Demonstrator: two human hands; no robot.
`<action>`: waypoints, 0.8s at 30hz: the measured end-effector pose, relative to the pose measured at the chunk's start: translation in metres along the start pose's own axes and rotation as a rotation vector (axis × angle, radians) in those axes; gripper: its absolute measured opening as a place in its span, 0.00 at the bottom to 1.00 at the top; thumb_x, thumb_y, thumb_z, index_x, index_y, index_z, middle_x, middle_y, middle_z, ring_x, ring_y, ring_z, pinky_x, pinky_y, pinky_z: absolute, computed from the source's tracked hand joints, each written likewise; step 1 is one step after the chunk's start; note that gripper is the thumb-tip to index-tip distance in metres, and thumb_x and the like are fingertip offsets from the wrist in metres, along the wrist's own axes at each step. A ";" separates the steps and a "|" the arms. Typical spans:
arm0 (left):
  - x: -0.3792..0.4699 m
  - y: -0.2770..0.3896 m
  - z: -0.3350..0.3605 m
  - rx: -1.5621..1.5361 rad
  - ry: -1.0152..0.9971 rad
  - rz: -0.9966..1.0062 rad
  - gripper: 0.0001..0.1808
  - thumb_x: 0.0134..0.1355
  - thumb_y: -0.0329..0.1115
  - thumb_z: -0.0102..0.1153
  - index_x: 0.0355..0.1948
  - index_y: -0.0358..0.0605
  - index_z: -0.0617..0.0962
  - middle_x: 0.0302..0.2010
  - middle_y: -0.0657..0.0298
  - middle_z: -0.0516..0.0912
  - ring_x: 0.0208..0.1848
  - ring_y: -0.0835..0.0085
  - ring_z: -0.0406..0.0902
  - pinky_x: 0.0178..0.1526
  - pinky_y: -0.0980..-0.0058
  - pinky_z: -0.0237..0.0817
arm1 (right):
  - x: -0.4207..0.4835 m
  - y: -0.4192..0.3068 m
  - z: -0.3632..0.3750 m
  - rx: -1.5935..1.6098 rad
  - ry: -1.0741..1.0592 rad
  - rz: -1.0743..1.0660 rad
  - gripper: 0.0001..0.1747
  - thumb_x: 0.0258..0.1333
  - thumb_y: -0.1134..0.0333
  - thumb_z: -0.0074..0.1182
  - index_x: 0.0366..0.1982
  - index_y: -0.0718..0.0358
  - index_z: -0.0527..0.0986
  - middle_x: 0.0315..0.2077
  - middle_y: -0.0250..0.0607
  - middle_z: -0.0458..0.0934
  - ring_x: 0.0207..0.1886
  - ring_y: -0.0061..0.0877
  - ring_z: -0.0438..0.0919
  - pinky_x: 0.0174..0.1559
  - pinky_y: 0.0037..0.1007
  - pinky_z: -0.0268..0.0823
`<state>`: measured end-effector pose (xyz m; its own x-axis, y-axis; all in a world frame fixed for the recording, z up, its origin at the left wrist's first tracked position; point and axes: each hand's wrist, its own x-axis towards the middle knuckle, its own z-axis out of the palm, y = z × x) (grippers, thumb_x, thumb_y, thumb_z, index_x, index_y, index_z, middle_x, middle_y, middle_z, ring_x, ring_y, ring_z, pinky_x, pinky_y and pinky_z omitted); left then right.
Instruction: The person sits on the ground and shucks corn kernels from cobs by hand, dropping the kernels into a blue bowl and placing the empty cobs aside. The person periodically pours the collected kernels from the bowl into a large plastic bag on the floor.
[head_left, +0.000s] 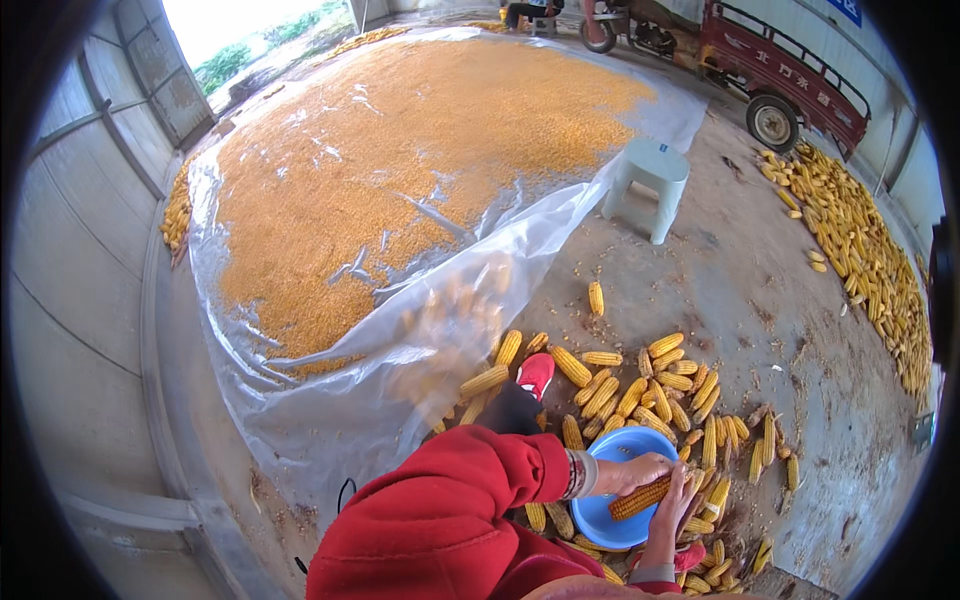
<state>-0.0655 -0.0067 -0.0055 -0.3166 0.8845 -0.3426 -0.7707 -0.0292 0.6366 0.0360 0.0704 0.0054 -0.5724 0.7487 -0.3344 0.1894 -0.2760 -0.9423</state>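
Observation:
A corn cob (639, 500) with orange-yellow kernels is held over a blue plastic basin (613, 527). My left hand (646, 472) lies closed over the upper part of the cob, its sleeve red with a grey patterned cuff. From the right side my right hand (673, 496) grips the same cob near its upper end, fingers pointing up along it. The cob's lower end sticks out below both hands. Some of the basin's inside is hidden by my hands and the cob. Many unshelled corn cobs (598, 397) lie on the floor around the basin.
Loose kernels (450, 97) cover a large plastic sheet (352, 420) ahead and to the left. A pale plastic stool (656, 161) stands by its edge. Further right are a heap of cobs (862, 247) and a red cargo tricycle (787, 75). A person (532, 10) sits at the far end.

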 end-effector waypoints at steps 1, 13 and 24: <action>-0.002 -0.003 0.000 0.002 0.013 -0.027 0.12 0.65 0.37 0.49 0.38 0.40 0.80 0.38 0.64 0.81 0.42 0.76 0.75 0.48 0.73 0.66 | -0.001 0.002 0.001 -0.011 -0.024 -0.037 0.25 0.61 0.56 0.52 0.52 0.67 0.69 0.46 0.41 0.74 0.48 0.26 0.71 0.52 0.28 0.63; 0.001 -0.037 -0.009 0.333 0.168 0.152 0.16 0.67 0.36 0.43 0.46 0.36 0.78 0.43 0.58 0.80 0.45 0.71 0.74 0.52 0.72 0.63 | -0.002 0.028 0.005 0.091 -0.164 -0.178 0.19 0.62 0.54 0.51 0.44 0.64 0.71 0.36 0.38 0.75 0.38 0.25 0.74 0.41 0.27 0.68; -0.023 -0.015 0.003 0.203 0.200 -0.101 0.18 0.66 0.39 0.49 0.51 0.38 0.77 0.50 0.59 0.79 0.50 0.70 0.75 0.53 0.71 0.65 | 0.000 0.020 0.003 0.195 -0.047 0.019 0.17 0.62 0.57 0.49 0.39 0.65 0.73 0.35 0.37 0.74 0.37 0.23 0.73 0.40 0.27 0.67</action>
<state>-0.0450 -0.0253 -0.0057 -0.3620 0.7685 -0.5276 -0.6840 0.1655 0.7105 0.0376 0.0634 -0.0137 -0.6080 0.7143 -0.3466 0.0450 -0.4049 -0.9133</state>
